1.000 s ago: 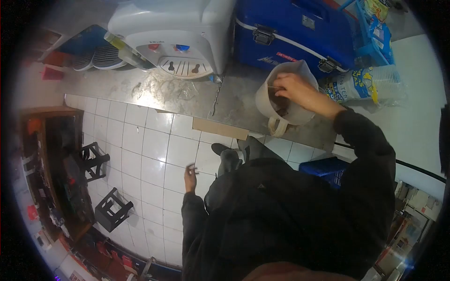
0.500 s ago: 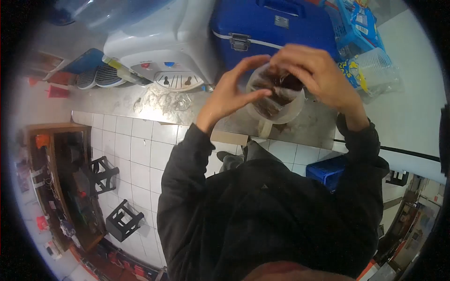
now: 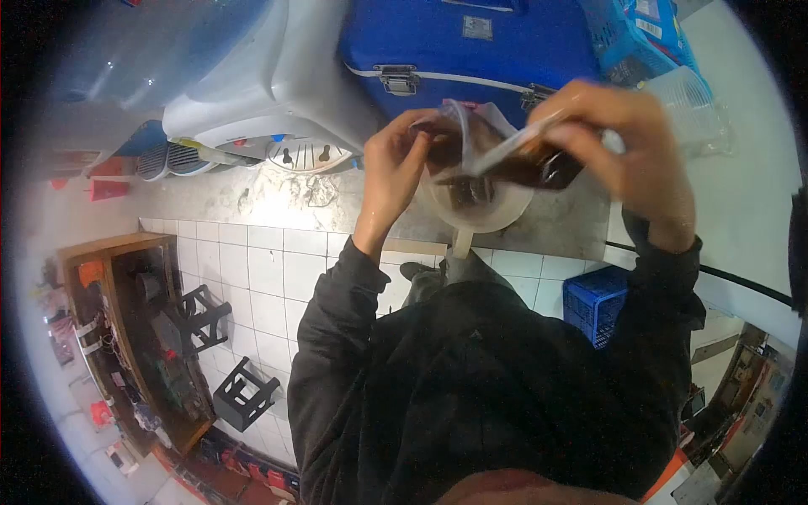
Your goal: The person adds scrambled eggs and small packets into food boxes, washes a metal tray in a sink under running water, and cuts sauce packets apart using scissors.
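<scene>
Left hand point(image 3: 391, 172) and right hand point(image 3: 627, 139) pinch a shiny see-through plastic bag point(image 3: 492, 151) | bag is over a round cloudy-white plastic jug point(image 3: 507, 212) | bag holds dark brown stuff point(image 3: 543, 168) | jug has dark brown stuff too

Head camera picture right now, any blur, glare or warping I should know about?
Head view: right hand smeared, likely by motion, while the left hand looks sharper; head view: bright glare on the metal counter; head view: wide-angle distortion, dark corners.
</scene>
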Demonstrator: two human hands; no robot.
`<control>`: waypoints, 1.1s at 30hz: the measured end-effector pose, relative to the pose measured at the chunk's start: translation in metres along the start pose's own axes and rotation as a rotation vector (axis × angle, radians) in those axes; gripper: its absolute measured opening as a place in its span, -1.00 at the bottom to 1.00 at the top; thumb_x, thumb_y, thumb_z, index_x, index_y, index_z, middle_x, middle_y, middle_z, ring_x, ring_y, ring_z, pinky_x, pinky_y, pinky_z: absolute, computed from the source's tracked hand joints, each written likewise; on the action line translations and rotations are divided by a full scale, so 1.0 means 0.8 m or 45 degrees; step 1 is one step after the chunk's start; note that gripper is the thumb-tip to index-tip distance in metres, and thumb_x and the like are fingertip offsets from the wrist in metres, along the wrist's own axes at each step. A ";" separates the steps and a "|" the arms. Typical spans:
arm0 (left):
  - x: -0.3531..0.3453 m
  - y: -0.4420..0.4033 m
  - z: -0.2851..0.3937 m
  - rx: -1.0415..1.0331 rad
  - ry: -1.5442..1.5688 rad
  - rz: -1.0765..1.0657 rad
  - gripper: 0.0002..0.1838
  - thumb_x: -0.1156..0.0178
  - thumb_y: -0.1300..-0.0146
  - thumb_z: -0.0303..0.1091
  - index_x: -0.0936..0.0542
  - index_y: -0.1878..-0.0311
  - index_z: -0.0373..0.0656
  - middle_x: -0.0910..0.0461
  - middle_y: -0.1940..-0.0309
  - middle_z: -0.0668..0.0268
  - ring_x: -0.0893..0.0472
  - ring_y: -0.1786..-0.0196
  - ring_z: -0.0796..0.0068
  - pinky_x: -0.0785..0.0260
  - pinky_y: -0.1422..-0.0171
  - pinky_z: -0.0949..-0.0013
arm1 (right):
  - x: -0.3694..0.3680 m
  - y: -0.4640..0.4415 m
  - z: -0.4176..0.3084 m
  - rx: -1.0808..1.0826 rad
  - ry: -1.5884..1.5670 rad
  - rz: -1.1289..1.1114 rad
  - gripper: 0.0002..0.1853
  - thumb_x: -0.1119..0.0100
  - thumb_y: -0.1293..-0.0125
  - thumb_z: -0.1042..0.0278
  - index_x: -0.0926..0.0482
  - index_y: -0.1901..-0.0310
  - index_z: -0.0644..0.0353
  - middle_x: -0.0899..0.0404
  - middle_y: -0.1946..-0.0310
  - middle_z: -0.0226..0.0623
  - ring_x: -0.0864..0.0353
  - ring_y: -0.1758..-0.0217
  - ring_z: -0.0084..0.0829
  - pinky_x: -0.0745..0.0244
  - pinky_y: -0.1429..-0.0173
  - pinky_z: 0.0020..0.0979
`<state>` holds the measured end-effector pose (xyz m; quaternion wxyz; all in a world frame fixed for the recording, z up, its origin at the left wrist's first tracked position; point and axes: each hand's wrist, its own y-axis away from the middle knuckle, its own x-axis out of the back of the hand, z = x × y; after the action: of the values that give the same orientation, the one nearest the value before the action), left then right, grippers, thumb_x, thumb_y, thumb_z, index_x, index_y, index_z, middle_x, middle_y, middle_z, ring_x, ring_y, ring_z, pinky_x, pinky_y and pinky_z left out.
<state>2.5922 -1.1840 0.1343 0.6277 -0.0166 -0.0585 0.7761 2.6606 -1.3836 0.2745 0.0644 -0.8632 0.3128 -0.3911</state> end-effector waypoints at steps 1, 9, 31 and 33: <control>0.002 0.000 0.001 -0.001 -0.003 0.004 -0.74 0.11 -0.20 -0.63 -0.47 0.07 -0.38 -0.57 0.21 0.20 -0.55 0.17 0.53 -0.40 0.07 0.49 | -0.008 0.000 0.004 0.022 0.080 -0.163 -0.87 -0.03 -0.20 0.45 -0.51 0.30 0.31 -0.56 0.36 -0.20 -0.58 0.42 -0.40 -0.47 0.23 -0.50; 0.011 0.025 0.014 -0.170 -0.248 -0.005 -0.65 0.18 -0.11 -0.74 -0.53 0.12 -0.28 -0.56 0.12 0.18 -0.56 0.10 0.46 -0.41 0.09 0.46 | -0.083 0.009 0.093 -0.192 -0.034 -0.534 -0.89 -0.03 -0.13 0.49 -0.50 0.35 0.33 -0.56 0.49 -0.19 -0.56 0.44 -0.33 -0.44 0.30 -0.40; -0.019 0.100 -0.021 -0.452 -1.080 0.101 -0.74 -0.18 0.15 -0.48 -0.53 0.28 -0.15 -0.46 0.25 0.31 -0.45 0.16 0.34 -0.27 0.06 0.29 | -0.204 0.062 0.258 -0.282 0.664 -1.095 -0.85 0.05 -0.09 0.47 -0.49 0.32 0.27 -0.52 0.33 -0.06 -0.51 0.21 -0.12 -0.40 0.16 -0.26; -0.020 0.098 -0.025 -0.529 -1.053 0.130 -0.76 -0.18 0.15 -0.48 -0.52 0.30 -0.17 -0.45 0.28 0.31 -0.44 0.19 0.33 -0.27 0.08 0.28 | -0.194 0.059 0.225 -0.332 0.649 -0.939 -0.86 0.05 -0.08 0.46 -0.49 0.34 0.27 -0.51 0.37 -0.03 -0.51 0.22 -0.07 -0.41 0.19 -0.24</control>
<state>2.5211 -1.2142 0.1050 0.4960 0.1661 -0.4574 0.7192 2.6890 -1.3537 0.0354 -0.2669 -0.7941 0.0375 -0.5448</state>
